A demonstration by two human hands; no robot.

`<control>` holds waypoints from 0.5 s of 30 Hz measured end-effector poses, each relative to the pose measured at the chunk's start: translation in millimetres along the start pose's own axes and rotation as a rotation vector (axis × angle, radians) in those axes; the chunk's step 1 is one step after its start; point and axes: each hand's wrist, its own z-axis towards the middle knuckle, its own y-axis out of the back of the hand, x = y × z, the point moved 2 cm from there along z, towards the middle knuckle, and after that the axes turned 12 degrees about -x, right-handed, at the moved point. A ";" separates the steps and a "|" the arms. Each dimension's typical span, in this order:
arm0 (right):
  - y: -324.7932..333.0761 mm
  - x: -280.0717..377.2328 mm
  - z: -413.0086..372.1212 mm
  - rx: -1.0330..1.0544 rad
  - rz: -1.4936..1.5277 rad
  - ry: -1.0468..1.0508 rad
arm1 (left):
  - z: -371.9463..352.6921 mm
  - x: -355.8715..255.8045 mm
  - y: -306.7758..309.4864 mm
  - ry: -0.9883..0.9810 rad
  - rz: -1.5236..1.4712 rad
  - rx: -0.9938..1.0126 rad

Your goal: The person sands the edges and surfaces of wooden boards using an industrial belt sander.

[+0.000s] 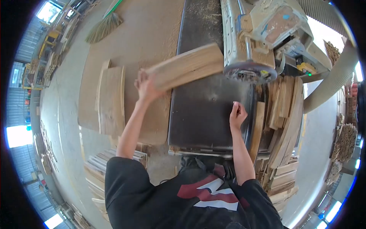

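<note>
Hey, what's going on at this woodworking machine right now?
A person stands at a woodworking machine with a dark table. Their left hand grips one end of a wooden board, and the other end reaches the machine's head. Their right hand rests near the table's right edge, holding nothing. A stack of boards stands to the right, and curved boards lie on the floor at left.

Premises: a woodworking shop, industrial in kind. Evidence: a dark steel machine table [206, 114] at centre frame, strewn with pale sawdust [202, 15] at its top end, with a grimy beige machine head [248, 49] over it and a ribbed grey extraction hose [331, 84] at right. Stacks of rough-cut wooden boards [284, 110] stand right of the table (pale curved boards [111, 99] lie to its left). A straw broom [103, 28] lies upper left on the bare concrete floor [68, 114].
</note>
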 end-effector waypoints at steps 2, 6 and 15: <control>13.8 26.0 -21.2 -0.010 0.012 0.044 | -13.7 23.2 -3.8 0.143 0.001 -0.133; 50.3 50.7 -76.8 0.173 0.030 0.036 | -48.6 -7.4 -46.0 0.244 -0.512 -0.298; 68.6 60.5 -95.7 0.546 0.018 -0.556 | -144.0 -117.0 -42.0 0.112 -0.437 -0.146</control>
